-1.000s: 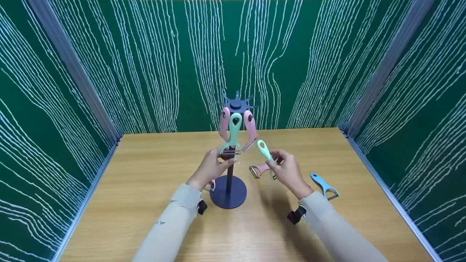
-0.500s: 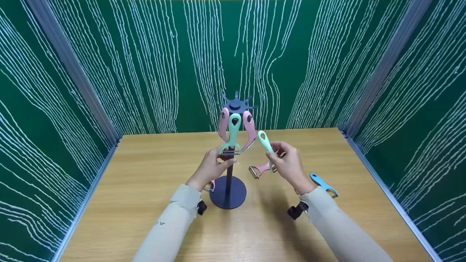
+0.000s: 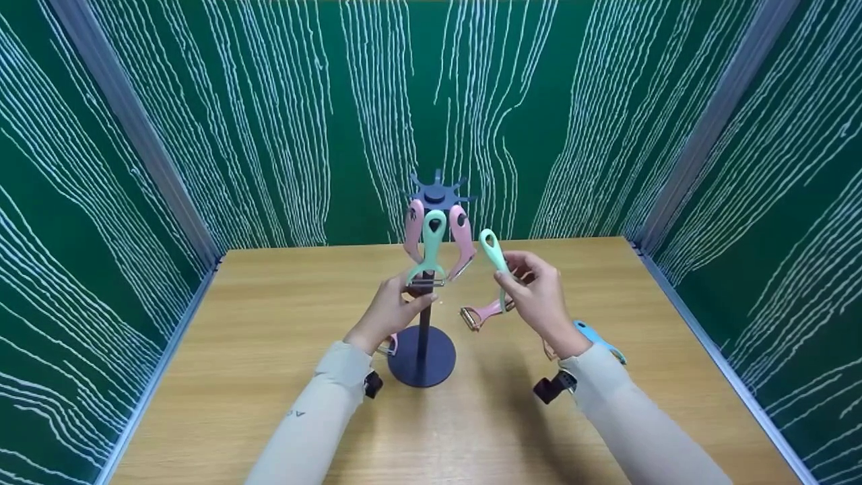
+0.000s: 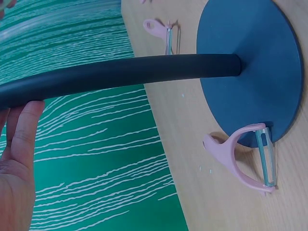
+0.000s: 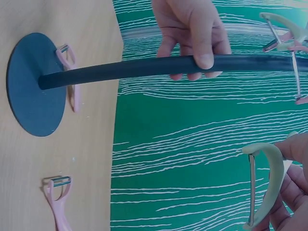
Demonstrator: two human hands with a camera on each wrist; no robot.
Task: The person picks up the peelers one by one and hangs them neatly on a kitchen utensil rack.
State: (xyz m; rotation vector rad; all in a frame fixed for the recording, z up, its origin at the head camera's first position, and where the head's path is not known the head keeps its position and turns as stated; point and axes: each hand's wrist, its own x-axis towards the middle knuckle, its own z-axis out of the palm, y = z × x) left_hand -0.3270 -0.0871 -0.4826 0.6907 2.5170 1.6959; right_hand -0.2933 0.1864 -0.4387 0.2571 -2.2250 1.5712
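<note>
My left hand grips the black pole of a round-based stand, thumb and fingers on either side of it in the right wrist view. From the hooks of the stand's dark top hang a mint green peeler and two pink peelers, one to its left and one to its right. A second mint green peeler is pinched in my right hand, right of the stand. Its looped handle end points up, and its blade faces down toward the table.
On the wooden table, a pink peeler lies below my right hand. A blue peeler is partly behind the right sleeve. Another pink peeler lies by the stand's base. Green walls with white lines enclose the table.
My right hand has risen with the mint green peeler and moved slightly right. Its sleeve now covers more of the blue peeler. The left hand stays on the pole.
</note>
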